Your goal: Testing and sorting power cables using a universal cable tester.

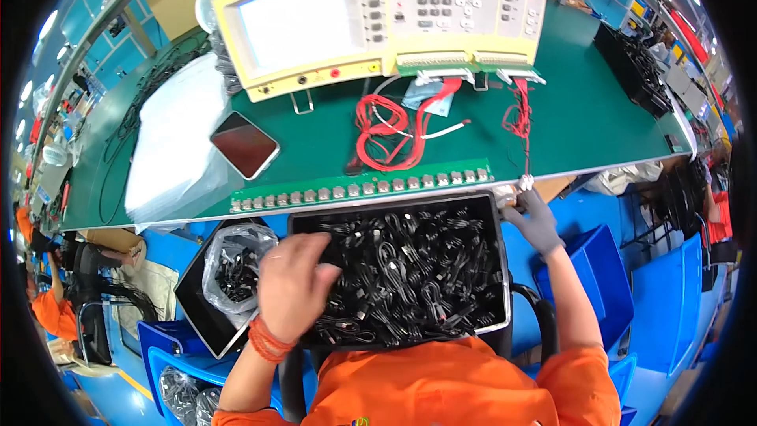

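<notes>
My left hand [290, 288], bare and with a red cord bracelet [270, 338] at the wrist, is over the left side of a black tray. It is a little blurred; thumb and fingers are apart, and I see nothing in them. Many bundled black cables [410, 276] fill the black tray [506, 268]. At the bench's front edge, my right hand [536, 225], in a grey glove, pinches a small white connector [526, 182]. Thin red wires [517, 120] run from that connector up to the yellow tester [386, 39]. The fingertips are partly hidden.
On the green bench [315, 138] lie a phone [245, 146], white plastic sheets [177, 142], a coil of red wire [386, 138] and a green strip of metal sockets [363, 189]. A bag-lined bin [209, 268] stands left of the tray, a blue crate [603, 276] to the right.
</notes>
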